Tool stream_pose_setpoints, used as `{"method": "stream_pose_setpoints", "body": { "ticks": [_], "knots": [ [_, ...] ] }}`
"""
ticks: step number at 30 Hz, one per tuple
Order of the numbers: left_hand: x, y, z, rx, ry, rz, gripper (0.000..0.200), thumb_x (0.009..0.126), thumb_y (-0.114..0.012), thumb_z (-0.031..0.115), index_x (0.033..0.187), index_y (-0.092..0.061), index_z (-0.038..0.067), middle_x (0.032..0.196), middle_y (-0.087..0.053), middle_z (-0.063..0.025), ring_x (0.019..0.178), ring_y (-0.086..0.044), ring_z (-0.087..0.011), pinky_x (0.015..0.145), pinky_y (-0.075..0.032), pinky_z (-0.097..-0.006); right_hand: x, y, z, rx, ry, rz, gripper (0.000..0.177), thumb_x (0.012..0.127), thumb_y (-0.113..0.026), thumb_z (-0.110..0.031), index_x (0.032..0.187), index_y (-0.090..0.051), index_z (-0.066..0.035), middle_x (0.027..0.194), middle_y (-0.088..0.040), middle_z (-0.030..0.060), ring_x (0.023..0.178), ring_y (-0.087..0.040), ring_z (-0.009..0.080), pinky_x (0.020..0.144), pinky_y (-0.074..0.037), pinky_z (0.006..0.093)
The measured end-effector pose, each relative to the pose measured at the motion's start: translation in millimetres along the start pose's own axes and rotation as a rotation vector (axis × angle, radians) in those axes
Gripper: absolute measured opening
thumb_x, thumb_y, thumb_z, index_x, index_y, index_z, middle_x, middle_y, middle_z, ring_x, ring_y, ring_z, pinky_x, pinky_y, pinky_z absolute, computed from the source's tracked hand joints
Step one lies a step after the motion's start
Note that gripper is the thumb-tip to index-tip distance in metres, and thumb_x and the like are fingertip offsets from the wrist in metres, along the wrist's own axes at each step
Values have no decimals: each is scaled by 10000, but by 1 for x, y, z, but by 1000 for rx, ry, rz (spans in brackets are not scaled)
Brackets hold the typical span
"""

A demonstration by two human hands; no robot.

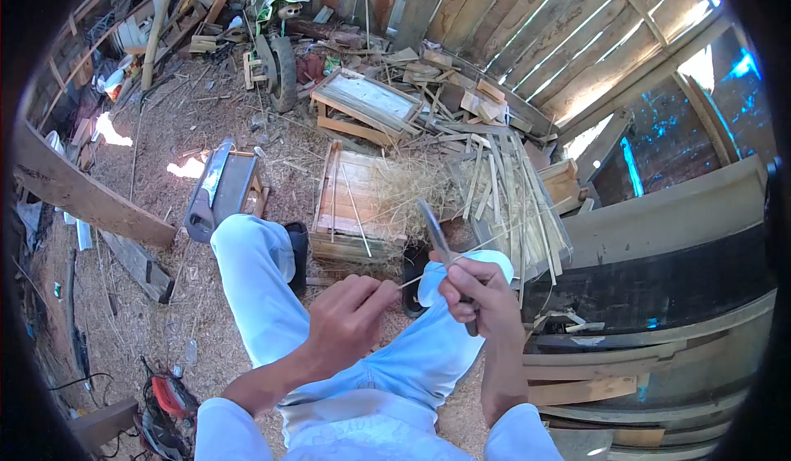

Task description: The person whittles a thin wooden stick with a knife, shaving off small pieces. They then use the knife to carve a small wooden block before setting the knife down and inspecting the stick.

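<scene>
My right hand (482, 292) is closed round the handle of a knife (437, 234), its blade pointing up and away from me. A thin wooden strip (416, 280) runs from my left hand (354, 308), pinched between its fingers, across the knife and out to the upper right. The strip overlaps the blade close above the right-hand grip. Both hands are over my lap, between my knees. Just beyond them stands a low wooden box (354, 185) with a couple of thin sticks lying on top. Fine curled shavings (416, 189) heap over its right side.
Many split strips (515, 197) lie piled to the right of the box. A handsaw (216, 177) rests on a small stool at the left. Behind stand a wheel (283, 74) and a wooden frame (367, 98). A red power tool (171, 395) lies at lower left. Boards (659, 329) line the right.
</scene>
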State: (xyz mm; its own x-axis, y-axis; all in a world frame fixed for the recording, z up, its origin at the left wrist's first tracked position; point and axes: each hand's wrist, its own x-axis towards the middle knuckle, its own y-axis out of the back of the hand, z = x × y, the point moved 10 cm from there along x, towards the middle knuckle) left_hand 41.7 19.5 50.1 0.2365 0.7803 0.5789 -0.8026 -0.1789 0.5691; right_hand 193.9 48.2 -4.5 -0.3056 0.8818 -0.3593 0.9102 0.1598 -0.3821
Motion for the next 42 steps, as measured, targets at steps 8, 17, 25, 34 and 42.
{"method": "stream_pose_setpoints", "body": {
  "ticks": [8, 17, 25, 34, 42],
  "knots": [
    [-6, -5, -17, 39, -43, 42, 266, 646, -617, -8, 906, -603, 47, 735, -534, -62, 646, -548, -229, 540, -430, -344, 15, 0, 12, 52, -56, 31, 401, 929, -544, -187, 1279, -483, -1, 650, -483, 3, 456, -348, 27, 409, -255, 164],
    [-4, -5, -21, 26, -36, 57, 262, 664, -627, -4, 922, -613, 38, 759, -559, -68, 663, -560, -232, 562, -446, -341, 19, 2, -4, 59, -20, 44, 394, 934, -529, -195, 1263, -477, 15, 655, -489, 7, 434, -348, 26, 382, -244, 166],
    [0, -2, -19, 49, -78, 86, 276, 657, -627, -6, 930, -618, 35, 779, -580, -60, 640, -544, -222, 556, -439, -332, 17, 1, -1, 60, -38, 9, 386, 935, -531, -183, 1270, -473, 0, 686, -502, 10, 450, -373, 28, 382, -260, 162],
    [2, 1, -25, 82, -78, 77, 247, 671, -627, -15, 913, -629, 31, 777, -596, -62, 643, -543, -226, 570, -438, -340, 18, 12, -9, 57, -27, 53, 367, 941, -517, -178, 1267, -479, -13, 687, -507, 7, 455, -367, 19, 379, -253, 162],
    [9, 7, -36, 68, -42, 77, 190, 688, -633, -53, 866, -635, 13, 776, -620, -85, 678, -574, -259, 589, -455, -351, 18, 16, -29, 71, 55, 58, 165, 931, -546, -192, 946, -551, -28, 727, -522, 15, 476, -387, 18, 381, -285, 146]
  ]
}}
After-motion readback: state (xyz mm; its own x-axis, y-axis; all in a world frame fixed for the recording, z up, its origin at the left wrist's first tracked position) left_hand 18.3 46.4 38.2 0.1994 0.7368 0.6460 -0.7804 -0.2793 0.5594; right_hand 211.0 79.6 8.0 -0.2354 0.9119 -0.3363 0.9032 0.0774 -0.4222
